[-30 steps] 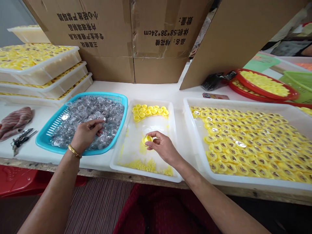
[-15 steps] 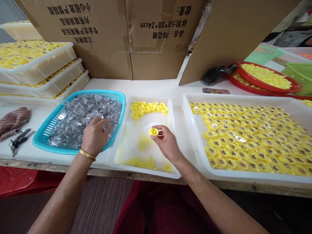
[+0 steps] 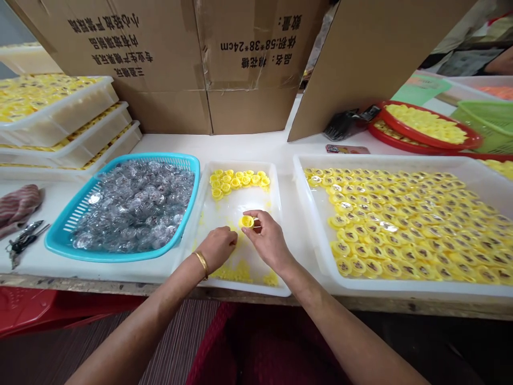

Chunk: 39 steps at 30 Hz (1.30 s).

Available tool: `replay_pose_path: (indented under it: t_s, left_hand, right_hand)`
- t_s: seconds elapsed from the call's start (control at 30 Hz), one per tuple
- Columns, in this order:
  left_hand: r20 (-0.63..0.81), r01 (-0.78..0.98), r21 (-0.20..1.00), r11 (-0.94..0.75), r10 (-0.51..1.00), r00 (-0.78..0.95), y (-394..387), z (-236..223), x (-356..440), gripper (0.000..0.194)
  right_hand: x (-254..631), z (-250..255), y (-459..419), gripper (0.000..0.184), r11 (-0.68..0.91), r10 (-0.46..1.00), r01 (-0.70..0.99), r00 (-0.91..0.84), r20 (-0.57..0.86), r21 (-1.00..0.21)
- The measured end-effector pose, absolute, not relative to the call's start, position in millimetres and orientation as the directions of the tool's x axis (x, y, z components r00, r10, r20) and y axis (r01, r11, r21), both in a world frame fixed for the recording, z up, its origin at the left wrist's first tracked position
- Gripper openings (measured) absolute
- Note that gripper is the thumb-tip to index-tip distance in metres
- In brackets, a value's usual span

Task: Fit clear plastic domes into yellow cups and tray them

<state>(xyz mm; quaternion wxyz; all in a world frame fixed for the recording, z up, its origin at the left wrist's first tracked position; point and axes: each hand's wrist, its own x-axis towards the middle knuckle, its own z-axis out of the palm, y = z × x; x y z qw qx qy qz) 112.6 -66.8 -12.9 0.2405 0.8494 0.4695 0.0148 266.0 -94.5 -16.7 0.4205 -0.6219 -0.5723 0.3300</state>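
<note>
My right hand (image 3: 269, 240) pinches a small yellow cup (image 3: 247, 221) over the middle white tray (image 3: 204, 214). My left hand (image 3: 216, 248) is curled closed just left of it, over the same tray; whatever its fingers hold is too small to make out. A cluster of yellow cups (image 3: 239, 181) lies at the tray's far end and yellow crumbs (image 3: 240, 274) at its near end. Left of the tray stands a blue basket (image 3: 64, 243) heaped with clear plastic lids (image 3: 132, 206).
A large white tray (image 3: 308, 214) of filled yellow cups (image 3: 409, 219) sits on the right. Stacked white trays (image 3: 72, 133) stand far left, cardboard boxes (image 3: 168, 59) behind. Red trays (image 3: 425, 133), a green basket (image 3: 484, 128), a cloth (image 3: 18, 206) and cutters (image 3: 24, 238) lie around.
My left hand has left the blue basket and come right, beside my right hand over the middle tray. My right hand stays put with the yellow cup.
</note>
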Motion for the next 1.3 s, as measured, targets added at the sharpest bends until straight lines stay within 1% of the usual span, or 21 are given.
replay_pose_path:
  t_s: [0.07, 0.13, 0.2, 0.23, 0.27, 0.33, 0.4, 0.47, 0.53, 0.63, 0.77, 0.9, 1.0, 1.07, 1.13, 1.17, 1.2, 1.23, 1.27, 1.3]
  left_hand:
    - [-0.186, 0.798, 0.458, -0.391, 0.836, 0.516, -69.5, -5.8, 105.7, 0.017]
    - [-0.124, 0.766, 0.567, -0.303, 0.888, 0.443, -71.0, 3.2, 101.8, 0.016]
    - [-0.01, 0.645, 0.72, -0.255, 0.926, 0.378, -70.8, 11.8, 102.7, 0.014]
    - [0.054, 0.571, 0.776, -0.268, 0.93, 0.362, -70.1, 15.0, 105.0, 0.012]
    - [0.118, 0.513, 0.803, -0.304, 0.924, 0.363, -69.1, 17.2, 108.2, 0.012]
    - [0.214, 0.485, 0.774, -0.407, 0.889, 0.404, -66.6, 18.1, 115.6, 0.014]
    - [0.266, 0.504, 0.718, -0.48, 0.859, 0.438, -64.4, 15.5, 121.5, 0.017]
    - [0.296, 0.513, 0.691, -0.509, 0.847, 0.443, -63.8, 12.0, 124.0, 0.017]
    - [0.319, 0.501, 0.694, -0.517, 0.845, 0.43, -65.1, 9.7, 123.7, 0.016]
    - [0.332, 0.503, 0.685, -0.527, 0.84, 0.428, -69.1, 8.8, 121.4, 0.015]
    - [0.309, 0.566, 0.624, -0.538, 0.836, 0.453, -72.4, 8.5, 119.5, 0.015]
    - [0.302, 0.596, 0.601, -0.532, 0.842, 0.446, -74.4, 10.2, 118.9, 0.016]
    - [0.304, 0.639, 0.574, -0.513, 0.858, 0.415, -79.7, 14.7, 116.9, 0.013]
    - [0.252, 0.668, 0.557, -0.494, 0.866, 0.431, -83.8, 20.6, 111.0, 0.009]
    - [0.201, 0.672, 0.561, -0.483, 0.867, 0.456, -84.5, 29.5, 98.0, 0.011]
    - [0.2, 0.68, 0.561, -0.472, 0.874, 0.442, -82.4, 34.7, 88.3, 0.012]
    - [0.215, 0.701, 0.553, -0.45, 0.89, 0.401, -78.3, 39.9, 76.9, 0.014]
    - [0.237, 0.747, 0.528, -0.403, 0.915, 0.326, -72.5, 44.3, 64.1, 0.015]
    - [0.244, 0.811, 0.48, -0.334, 0.939, 0.243, -65.1, 47.4, 50.9, 0.017]
    - [0.196, 0.879, 0.41, -0.241, 0.965, 0.174, -57.0, 48.7, 38.1, 0.019]
  right_hand:
    - [265.4, -16.1, -94.8, 0.03, 0.023, 0.991, 0.442, 0.105, 0.077, -0.896]
    - [264.5, -15.9, -95.6, 0.03, 0.047, 0.993, 0.454, 0.075, 0.091, -0.89]
    - [263.4, -16.3, -96.4, 0.029, 0.067, 0.995, 0.461, 0.038, 0.095, -0.885]
    - [262.9, -16.7, -96.7, 0.028, 0.074, 0.995, 0.463, 0.021, 0.095, -0.883]
    - [262.4, -17.1, -96.8, 0.026, 0.08, 0.996, 0.466, 0.005, 0.094, -0.881]
    - [261.7, -18.1, -96.6, 0.023, 0.09, 0.995, 0.482, -0.015, 0.095, -0.871]
    - [261.5, -19.0, -96.0, 0.02, 0.098, 0.995, 0.498, -0.024, 0.099, -0.862]
    - [261.8, -19.3, -95.6, 0.018, 0.096, 0.995, 0.492, -0.028, 0.094, -0.865]
    - [262.2, -18.7, -95.8, 0.018, 0.086, 0.996, 0.472, -0.032, 0.08, -0.878]
    - [262.8, -17.0, -96.3, 0.019, 0.063, 0.998, 0.465, -0.034, 0.053, -0.883]
    - [263.5, -16.3, -95.3, 0.024, 0.051, 0.998, 0.461, -0.063, 0.024, -0.886]
    - [264.1, -18.7, -94.4, 0.028, 0.034, 0.997, 0.465, -0.072, 0.001, -0.885]
    - [266.3, -22.0, -93.2, 0.032, -0.014, 1.0, 0.463, -0.017, -0.024, -0.886]
    - [268.5, -23.2, -92.2, 0.036, -0.065, 0.998, 0.46, 0.043, -0.05, -0.885]
    - [270.1, -22.5, -91.7, 0.039, -0.117, 0.993, 0.463, 0.084, -0.088, -0.878]
    - [270.4, -21.5, -91.7, 0.04, -0.137, 0.99, 0.466, 0.09, -0.108, -0.874]
    - [270.3, -20.2, -92.0, 0.041, -0.151, 0.988, 0.467, 0.089, -0.124, -0.871]
    - [270.0, -18.7, -92.3, 0.041, -0.157, 0.987, 0.465, 0.083, -0.134, -0.871]
    - [269.4, -17.3, -92.8, 0.04, -0.161, 0.987, 0.461, 0.073, -0.144, -0.873]
    - [268.7, -16.0, -93.2, 0.04, -0.167, 0.986, 0.456, 0.064, -0.155, -0.874]
